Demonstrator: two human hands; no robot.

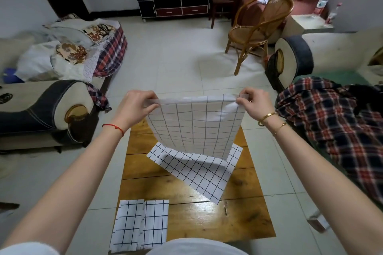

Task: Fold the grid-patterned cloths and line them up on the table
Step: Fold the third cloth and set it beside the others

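A grid-patterned cloth (194,126) is held up in the air above the far half of the wooden table (238,219). Its top edge is stretched level between two hands, and the rest hangs down towards the table. The left hand (134,107) is seen pinching the top left corner, with thumb and fingers curled and pressed together on the fabric. The right hand (256,103) is seen pinching the top right corner in the same way, fingertips clamped on the edge. A red string (115,127) is worn on the left wrist, and gold bracelets (269,119) are worn on the right.

Below the held cloth, a second grid cloth (199,170) is spread flat and skewed on the table's middle, partly shaded by the hanging one. At the table's near left corner, two folded grid cloths (141,224) are laid side by side, touching, with their near ends reaching over the table's edge.

Left of the table, a sofa (41,109) with a dark rolled arm is seen. Right of the table, a plaid blanket (323,122) is draped over another sofa. Beyond the table, a rattan chair (261,29) stands on the tiled floor (176,51).
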